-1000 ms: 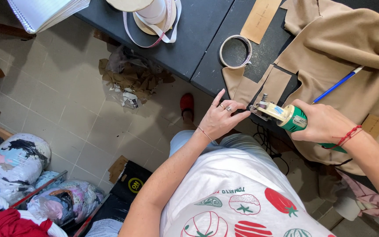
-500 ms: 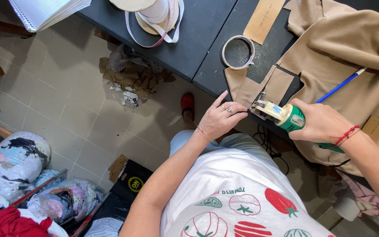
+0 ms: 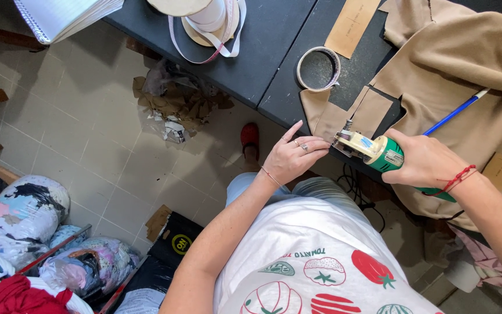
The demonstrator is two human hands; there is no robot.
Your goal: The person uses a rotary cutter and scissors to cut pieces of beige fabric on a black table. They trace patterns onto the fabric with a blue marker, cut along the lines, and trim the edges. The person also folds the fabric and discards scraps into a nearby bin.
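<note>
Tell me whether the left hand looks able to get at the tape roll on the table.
Probably yes: the left hand rests on tan fabric at the table's edge, holding nothing, and the tape roll lies just beyond it with only flat fabric between.

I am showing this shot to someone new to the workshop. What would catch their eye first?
Probably the green and cream electric cutter gripped in the right hand, its front on tan fabric at the edge of the dark table. The left hand presses the fabric flat just beside it. Next, the heap of paper and cloth scraps on the tiled floor under the table.
</note>
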